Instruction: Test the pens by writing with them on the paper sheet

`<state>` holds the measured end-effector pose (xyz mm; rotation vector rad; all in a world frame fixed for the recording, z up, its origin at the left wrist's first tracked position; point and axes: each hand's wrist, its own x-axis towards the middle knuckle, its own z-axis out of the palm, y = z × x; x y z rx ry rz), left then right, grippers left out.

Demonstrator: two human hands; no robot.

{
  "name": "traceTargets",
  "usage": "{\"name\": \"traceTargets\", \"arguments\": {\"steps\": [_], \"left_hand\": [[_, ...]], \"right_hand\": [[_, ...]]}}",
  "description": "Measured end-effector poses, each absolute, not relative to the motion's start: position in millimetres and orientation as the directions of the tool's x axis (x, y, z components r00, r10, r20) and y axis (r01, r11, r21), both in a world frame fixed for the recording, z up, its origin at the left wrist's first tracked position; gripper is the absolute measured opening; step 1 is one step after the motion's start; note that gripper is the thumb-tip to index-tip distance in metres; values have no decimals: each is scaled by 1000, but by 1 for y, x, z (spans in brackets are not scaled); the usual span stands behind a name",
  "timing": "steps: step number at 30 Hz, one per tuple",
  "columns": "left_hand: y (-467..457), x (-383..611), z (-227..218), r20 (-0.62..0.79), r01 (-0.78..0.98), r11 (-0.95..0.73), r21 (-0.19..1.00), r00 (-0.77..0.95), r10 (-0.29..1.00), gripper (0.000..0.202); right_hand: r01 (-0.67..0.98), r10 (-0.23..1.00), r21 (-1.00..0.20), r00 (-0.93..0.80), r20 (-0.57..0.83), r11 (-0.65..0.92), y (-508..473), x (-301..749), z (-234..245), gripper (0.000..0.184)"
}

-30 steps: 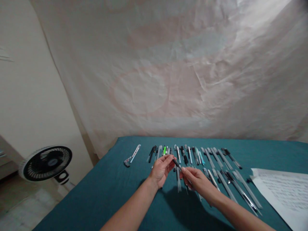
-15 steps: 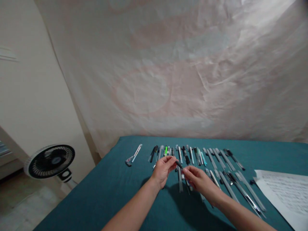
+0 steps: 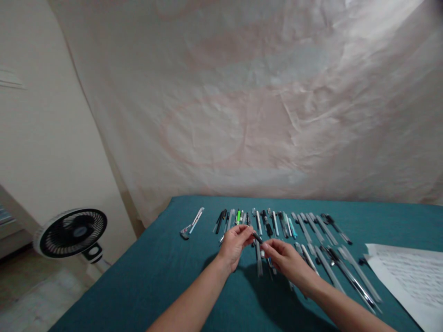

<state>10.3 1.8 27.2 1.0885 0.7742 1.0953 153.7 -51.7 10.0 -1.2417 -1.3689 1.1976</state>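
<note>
Between the fingertips of both hands is a short, dark piece that looks like part of a pen (image 3: 257, 237), held above the table. My left hand (image 3: 234, 245) pinches its upper left end. At the lower right end, my right hand (image 3: 281, 256) is closed on it with thumb and finger. Below the hands lie clear pen barrels (image 3: 259, 262), partly covered by my fingers. Behind the hands a row of pens includes a bright green one (image 3: 238, 216) and a light blue one (image 3: 292, 228).
Clear and black pens (image 3: 356, 279) lie in slanting rows on the right. Written paper (image 3: 408, 272) covers the right edge of the teal tablecloth (image 3: 152, 286). At the far left lies a utility knife (image 3: 185, 232) beside slim white pens (image 3: 197, 219). A fan (image 3: 72, 233) stands left of the table.
Almost nothing differs. Both hands keep the dark pen piece in the same place, with only a slight shift of the piece and the right fingers.
</note>
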Motion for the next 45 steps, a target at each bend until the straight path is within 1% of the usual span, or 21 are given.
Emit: {"name": "traceTargets", "arguments": {"steps": [5,7,9,11,13,15,18,24,29,32,41,45], "left_hand": [[12,3,37,30,-127,1,992,244,969,33],[22,-10,46,34,-8,-33,999,216,976,34],[34,-29,55,28,152,-60,987,204,978,30],[45,-51,60,5,336,-77,939,209,978,19],[53,-70,61,-29,505,-67,861,180,983,12],[58,-83,58,-63,633,-41,773,142,988,17],[58,-88,48,-114,747,-5,665,108,988,23],[56,-79,37,-188,832,17,554,105,976,19],[60,-80,37,-232,865,-3,503,138,963,12],[61,-81,36,-260,874,-20,485,166,951,14],[58,-78,32,-344,855,10,519,198,918,22],[54,-80,48,-298,807,-49,589,273,915,25]], "right_hand": [[102,996,-995,-92,12,22,-53,153,9,38],[96,995,-995,-95,4,13,-55,153,11,38],[95,996,-995,-89,-3,5,-56,152,14,37],[99,996,-995,-89,-10,-1,-57,152,15,37],[97,995,-995,-100,-13,-3,-57,152,15,37],[88,993,-996,-115,-11,-1,-57,152,15,37],[80,992,-997,-124,-7,3,-56,152,12,36],[88,990,-996,-138,-12,1,-57,152,12,36],[92,992,-996,-130,-8,4,-57,151,12,37],[94,991,-996,-134,-9,4,-57,152,11,36],[97,990,-995,-136,-19,-6,-56,152,10,34],[71,990,-997,-132,-39,-30,-56,151,11,35]]}}
